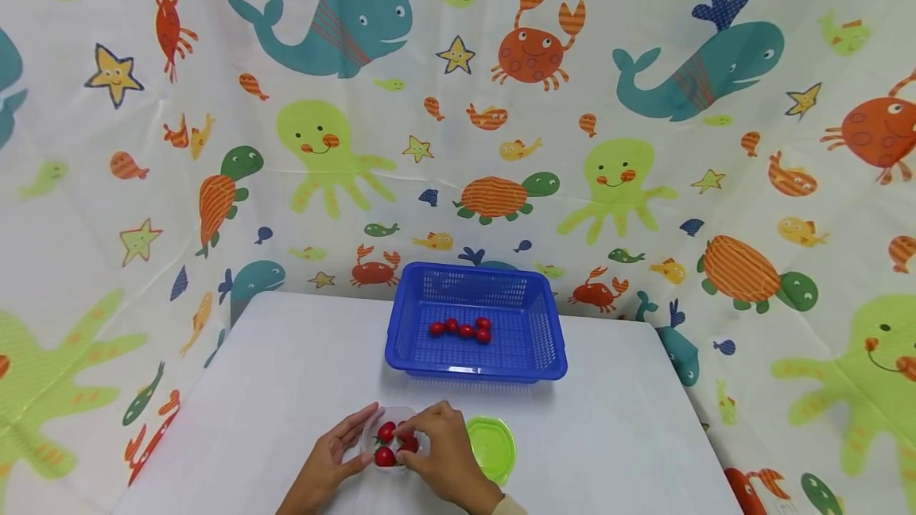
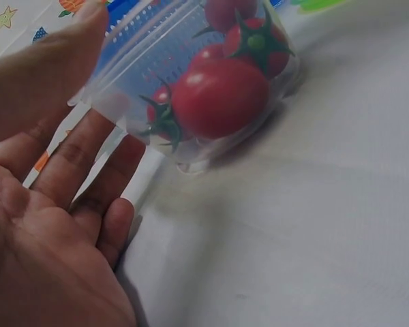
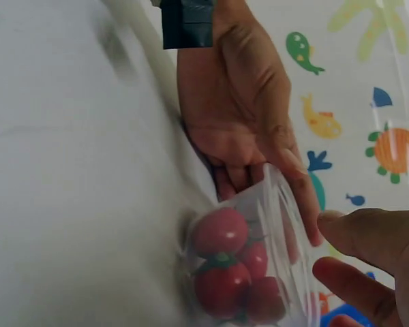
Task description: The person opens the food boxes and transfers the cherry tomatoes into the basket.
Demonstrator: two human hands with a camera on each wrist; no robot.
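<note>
My left hand [image 1: 331, 455] holds the side of a small clear plastic tub [image 3: 281, 197], thumb at one side of the rim and fingers along the other. Inside lie several red cherry tomatoes [image 1: 385, 457], some with green stems on. Over the tub's right side is my right hand [image 1: 449, 451], fingertips right at the opening. In the right wrist view, its thumb and fingers stand apart beside the rim, with nothing between them. Just right of that hand, a light green round lid [image 1: 492, 448] lies on the white table.
Behind the tub stands a blue plastic basket [image 1: 475, 373] with several more tomatoes [image 1: 466, 331] on its slatted floor. A white curtain [image 1: 429, 110] printed with sea animals hangs behind and beside the table [image 1: 608, 420].
</note>
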